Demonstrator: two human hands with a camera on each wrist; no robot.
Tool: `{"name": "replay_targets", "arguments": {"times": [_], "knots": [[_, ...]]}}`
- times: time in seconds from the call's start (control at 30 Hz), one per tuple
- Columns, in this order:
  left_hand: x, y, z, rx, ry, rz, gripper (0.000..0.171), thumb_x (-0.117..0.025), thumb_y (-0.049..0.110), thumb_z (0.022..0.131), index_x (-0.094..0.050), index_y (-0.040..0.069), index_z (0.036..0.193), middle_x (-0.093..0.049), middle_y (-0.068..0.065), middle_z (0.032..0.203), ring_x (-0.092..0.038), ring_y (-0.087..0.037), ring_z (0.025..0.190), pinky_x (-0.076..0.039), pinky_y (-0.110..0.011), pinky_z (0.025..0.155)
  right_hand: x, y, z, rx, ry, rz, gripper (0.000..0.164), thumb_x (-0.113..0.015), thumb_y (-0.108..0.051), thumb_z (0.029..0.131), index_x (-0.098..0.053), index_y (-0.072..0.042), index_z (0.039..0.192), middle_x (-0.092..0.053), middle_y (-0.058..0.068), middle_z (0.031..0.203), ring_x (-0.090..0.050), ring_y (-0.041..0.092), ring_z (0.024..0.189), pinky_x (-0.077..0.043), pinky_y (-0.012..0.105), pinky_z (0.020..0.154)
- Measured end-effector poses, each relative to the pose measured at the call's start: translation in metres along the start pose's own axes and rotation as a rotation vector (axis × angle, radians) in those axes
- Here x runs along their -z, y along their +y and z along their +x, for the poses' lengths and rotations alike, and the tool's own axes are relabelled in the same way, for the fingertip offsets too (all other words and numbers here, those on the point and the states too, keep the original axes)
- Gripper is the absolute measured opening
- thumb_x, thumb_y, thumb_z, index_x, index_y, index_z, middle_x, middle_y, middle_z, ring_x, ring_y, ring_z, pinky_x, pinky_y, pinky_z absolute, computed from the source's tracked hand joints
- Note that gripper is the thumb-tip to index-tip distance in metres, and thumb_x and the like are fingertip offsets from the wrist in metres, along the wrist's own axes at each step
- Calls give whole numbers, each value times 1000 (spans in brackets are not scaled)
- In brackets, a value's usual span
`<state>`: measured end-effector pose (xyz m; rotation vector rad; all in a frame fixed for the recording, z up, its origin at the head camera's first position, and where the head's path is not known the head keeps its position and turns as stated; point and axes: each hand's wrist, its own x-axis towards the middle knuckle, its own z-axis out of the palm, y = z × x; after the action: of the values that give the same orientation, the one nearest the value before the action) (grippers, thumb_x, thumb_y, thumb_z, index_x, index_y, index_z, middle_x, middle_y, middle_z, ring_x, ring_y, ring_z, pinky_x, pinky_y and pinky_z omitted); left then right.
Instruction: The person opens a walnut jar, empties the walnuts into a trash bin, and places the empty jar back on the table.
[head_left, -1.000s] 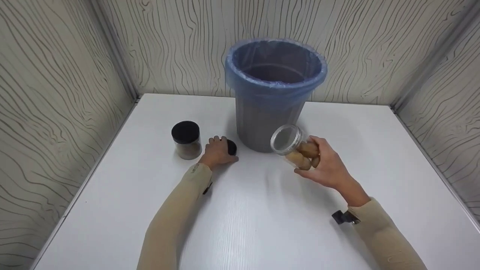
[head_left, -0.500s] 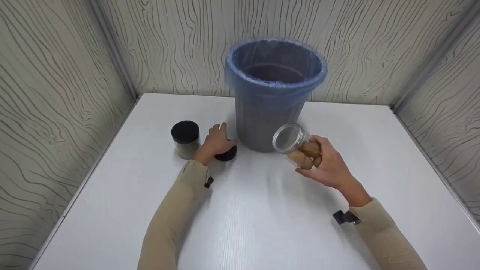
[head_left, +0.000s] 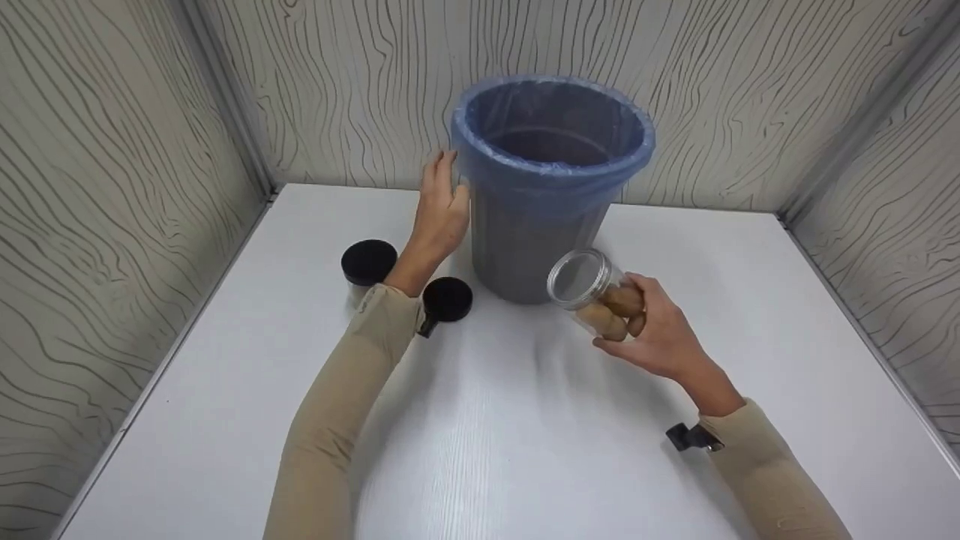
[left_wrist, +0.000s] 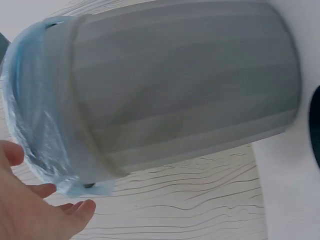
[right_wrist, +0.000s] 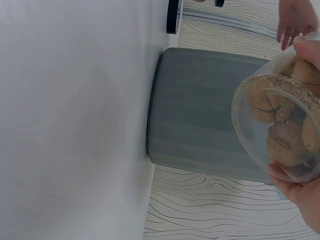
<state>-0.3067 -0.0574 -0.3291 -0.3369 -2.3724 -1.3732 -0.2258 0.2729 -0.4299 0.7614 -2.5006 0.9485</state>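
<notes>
My right hand [head_left: 661,337] grips a clear, lidless jar [head_left: 581,279] with its mouth tilted up to the left. Inside the jar are several brown, rounded lumps [right_wrist: 286,142], seen through its base in the right wrist view. My left hand [head_left: 441,221] is raised beside the bin, its fingers extended close to the blue bag [left_wrist: 42,125] at the rim. Nothing is in that hand. A round black lid [head_left: 448,298] lies on the table by my left wrist. The bag lines the grey bin [head_left: 529,259].
Left of my left wrist stands a second jar with a black lid [head_left: 369,261], its body partly hidden by my arm. The white table [head_left: 480,442] meets wood-patterned walls [head_left: 360,90] at the back and sides.
My left hand has come off the black lid, leaving it on the table, and moved up and away to the bin's rim. The right hand and its jar have hardly moved.
</notes>
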Motion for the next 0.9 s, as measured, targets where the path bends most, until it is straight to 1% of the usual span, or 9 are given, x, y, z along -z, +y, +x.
{"name": "replay_targets", "arguments": {"times": [0.07, 0.17, 0.37, 0.5, 0.67, 0.83, 0.9], "knots": [[1, 8, 6, -11, 4, 10, 55, -32, 30, 100, -24, 7, 149, -15, -16, 153, -17, -26, 140, -21, -38, 110, 0, 0, 0, 8, 4, -12, 97, -91, -26, 59, -36, -4, 136, -51, 6, 113, -50, 12, 74, -43, 23, 61], [2, 19, 16, -6, -10, 51, 60, -30, 41, 101, -18, 9, 151, -9, -15, 155, -12, -27, 141, -19, -40, 111, 0, 0, -1, 15, 3, -17, 96, -90, -27, 60, -36, -4, 136, -51, 7, 114, -51, 12, 76, -44, 23, 62], [2, 30, 33, 50, -31, 121, 62, -28, 45, 101, -13, 12, 152, -2, -14, 157, -8, -30, 142, -15, -45, 112, 1, -2, 0, 19, 1, -12, 95, -91, -24, 59, -36, -4, 134, -50, 7, 111, -50, 13, 72, -44, 22, 58], [0, 32, 41, 90, -46, 152, 64, -26, 47, 101, -11, 12, 153, 2, -12, 157, -6, -28, 143, -13, -46, 112, 3, -2, 2, 32, 19, -28, 94, -91, -23, 57, -38, -5, 133, -50, 7, 109, -49, 12, 74, -44, 23, 58], [-5, 29, 45, 106, -53, 173, 67, -26, 48, 101, -9, 8, 152, 4, -10, 158, -2, -23, 143, -11, -43, 113, 7, -4, 6, 67, 10, -27, 94, -91, -21, 58, -37, -3, 134, -50, 7, 109, -50, 11, 70, -44, 21, 57], [-11, 29, 44, 101, -59, 132, 65, -29, 41, 102, -7, 5, 152, 2, -10, 158, -4, -21, 143, -11, -36, 113, 14, -11, 8, 89, 8, -8, 96, -91, -20, 59, -35, -2, 135, -51, 7, 111, -51, 11, 68, -45, 18, 57], [-12, 29, 44, 102, -62, 114, 65, -28, 39, 102, -6, 4, 152, 2, -11, 158, -4, -20, 143, -10, -33, 113, 18, -13, 11, 102, 19, -23, 96, -91, -19, 58, -36, -2, 134, -51, 8, 112, -52, 12, 72, -45, 18, 58]]}}
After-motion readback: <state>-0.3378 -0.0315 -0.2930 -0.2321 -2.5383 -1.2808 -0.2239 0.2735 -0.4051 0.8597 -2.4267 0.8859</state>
